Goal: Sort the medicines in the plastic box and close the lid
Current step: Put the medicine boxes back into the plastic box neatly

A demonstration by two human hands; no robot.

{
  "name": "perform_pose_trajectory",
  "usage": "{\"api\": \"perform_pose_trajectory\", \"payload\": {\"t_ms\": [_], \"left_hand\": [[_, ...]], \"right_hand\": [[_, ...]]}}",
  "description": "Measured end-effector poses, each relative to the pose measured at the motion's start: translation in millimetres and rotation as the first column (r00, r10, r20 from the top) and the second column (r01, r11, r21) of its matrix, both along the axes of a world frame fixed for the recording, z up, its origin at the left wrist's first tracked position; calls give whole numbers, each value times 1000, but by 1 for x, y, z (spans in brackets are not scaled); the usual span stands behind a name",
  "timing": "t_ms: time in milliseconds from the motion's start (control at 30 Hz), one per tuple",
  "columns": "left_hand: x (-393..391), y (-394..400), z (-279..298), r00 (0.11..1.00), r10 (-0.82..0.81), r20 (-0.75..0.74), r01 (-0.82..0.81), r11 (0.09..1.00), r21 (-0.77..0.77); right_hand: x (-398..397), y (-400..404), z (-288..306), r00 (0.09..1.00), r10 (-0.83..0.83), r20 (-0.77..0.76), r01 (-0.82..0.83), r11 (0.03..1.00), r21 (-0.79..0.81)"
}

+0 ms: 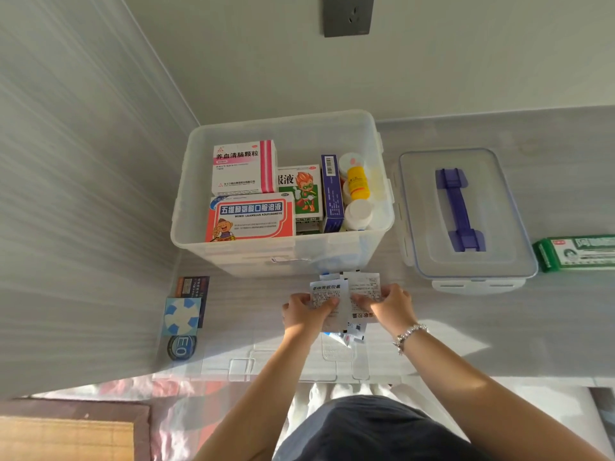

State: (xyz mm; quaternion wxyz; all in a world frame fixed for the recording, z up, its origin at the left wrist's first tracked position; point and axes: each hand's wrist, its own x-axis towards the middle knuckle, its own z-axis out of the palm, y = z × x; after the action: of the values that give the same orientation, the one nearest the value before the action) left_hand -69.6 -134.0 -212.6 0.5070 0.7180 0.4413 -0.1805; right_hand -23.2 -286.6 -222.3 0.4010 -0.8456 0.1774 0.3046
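— Two hands are being seen at the sachets, are they not?

— Both. The white printed medicine sachets (pixel 346 296) are being pinched between the left hand (pixel 304 311) and the right hand (pixel 387 302), fingers curled over the paper, just in front of the translucent plastic storage box (pixel 283 254).

— What is being kept in the box?

— A pink-and-white carton (pixel 244 166), an orange-framed carton (pixel 251 217), a green cartoon-printed carton (pixel 299 191), a blue upright carton (pixel 331 194), a yellow bottle (pixel 357 183) and a white-capped bottle (pixel 357 214) are being held there, uncovered.

— And the lid?

— The clear lid with a purple handle (pixel 461 211) is lying to the right of the box, with a green-and-white carton (pixel 577 252) beyond it.

— What else is lying around?

— A blue-and-white patterned packet (pixel 183 316) is resting by the pale panelled wall (pixel 83 194), over a dark packet (pixel 193 286). Everything is being supported by a pale grey ledge (pixel 466 327), beneath a dark wall socket (pixel 347 15).
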Motion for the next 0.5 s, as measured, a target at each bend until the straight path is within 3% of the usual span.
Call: {"api": "perform_pose_trajectory", "payload": {"t_ms": [67, 200, 400, 500], "left_hand": [[2, 0, 0, 998, -18, 61, 18, 1000, -3], [7, -4, 1, 993, -76, 93, 73, 997, 39], [9, -8, 2, 992, -124, -20, 121, 987, -101], [8, -9, 3, 994, -109, -17, 101, 959, -265]], "right_hand": [[-1, 4, 2, 999, -31, 6, 30, 992, 120], [-6, 11, 8, 997, -80, 15, 76, 979, 189], [-13, 13, 9, 986, -137, -94, 159, 945, 287], [-17, 9, 8, 983, -116, -140, 157, 930, 332]]}}
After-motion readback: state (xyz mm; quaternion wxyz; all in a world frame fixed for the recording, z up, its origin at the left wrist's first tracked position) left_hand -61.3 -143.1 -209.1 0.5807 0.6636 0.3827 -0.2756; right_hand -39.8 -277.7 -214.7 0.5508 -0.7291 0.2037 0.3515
